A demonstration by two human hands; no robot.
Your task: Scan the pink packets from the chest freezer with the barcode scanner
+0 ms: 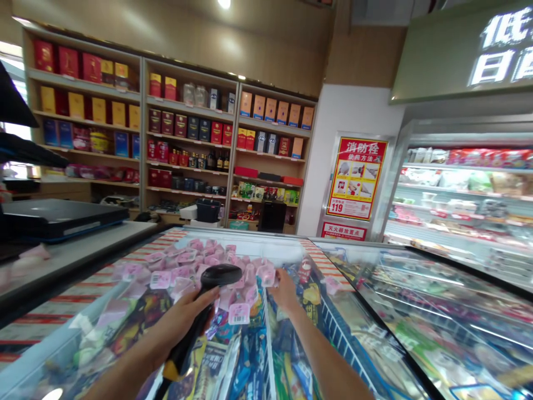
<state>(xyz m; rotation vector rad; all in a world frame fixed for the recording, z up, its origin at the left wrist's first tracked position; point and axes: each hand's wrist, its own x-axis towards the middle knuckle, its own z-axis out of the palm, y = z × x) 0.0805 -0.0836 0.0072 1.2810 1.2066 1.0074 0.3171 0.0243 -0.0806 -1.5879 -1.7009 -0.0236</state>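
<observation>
My left hand (189,314) is wrapped round the handle of a black barcode scanner (220,275), whose rounded head points up over the freezer. A yellow part shows low on its handle. My right hand (283,291) pinches a small translucent pink packet (266,273) at the right edge of a heap. Many similar pink packets (195,255) with white labels lie spread on the glass top of the chest freezer (245,230). One packet with a barcode label (239,314) lies nearer to me, between my hands.
Under the glass are bagged frozen goods (216,361) and wire dividers (268,355). A second glass-topped freezer (416,300) stands right. At left is a counter with a flat black device (62,216). Shelves of boxes (191,128) line the back wall; a lit refrigerated case (462,194) stands right.
</observation>
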